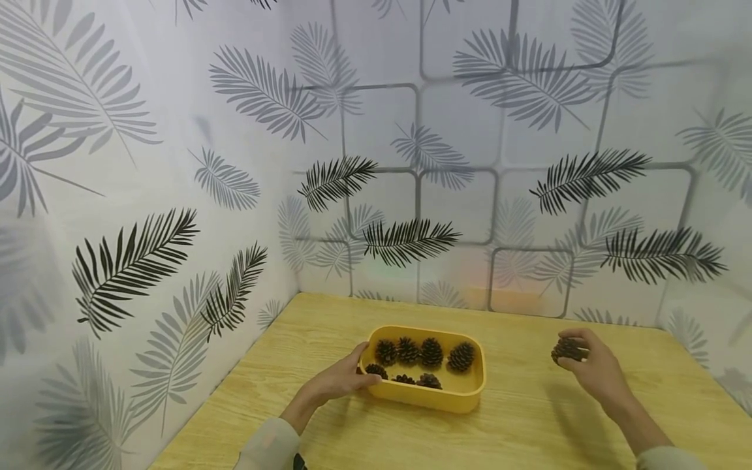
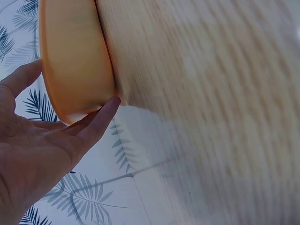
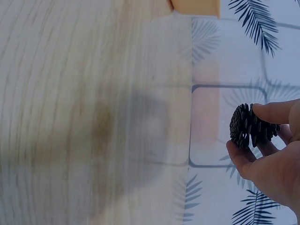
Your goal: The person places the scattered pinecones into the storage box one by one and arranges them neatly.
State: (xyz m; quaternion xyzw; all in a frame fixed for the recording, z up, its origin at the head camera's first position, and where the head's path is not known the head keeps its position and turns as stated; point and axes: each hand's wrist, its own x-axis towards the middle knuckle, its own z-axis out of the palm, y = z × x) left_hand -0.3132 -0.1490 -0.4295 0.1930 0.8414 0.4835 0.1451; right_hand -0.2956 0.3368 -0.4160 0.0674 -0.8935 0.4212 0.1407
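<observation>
A yellow plastic bin [image 1: 423,393] stands on the table and has several brown pine cones [image 1: 431,352] in it, some partly hidden behind its near wall. At its left end my left hand [image 1: 337,380] grips the bin, thumb on one side and fingers on the other; the left wrist view shows the same hand [image 2: 51,140] against the bin's outer wall [image 2: 77,51]. Off to the right, my right hand [image 1: 599,371] holds one pine cone [image 1: 568,350] above the table. Close up in the right wrist view, that pine cone [image 3: 248,125] sits between thumb and fingers.
A light wood-grain table [image 1: 505,431] lies under both hands. White walls [image 1: 388,196] with dark and grey leaf prints rise behind it and on the left. A small dark object [image 1: 299,462] shows at the bottom edge, beside the left sleeve.
</observation>
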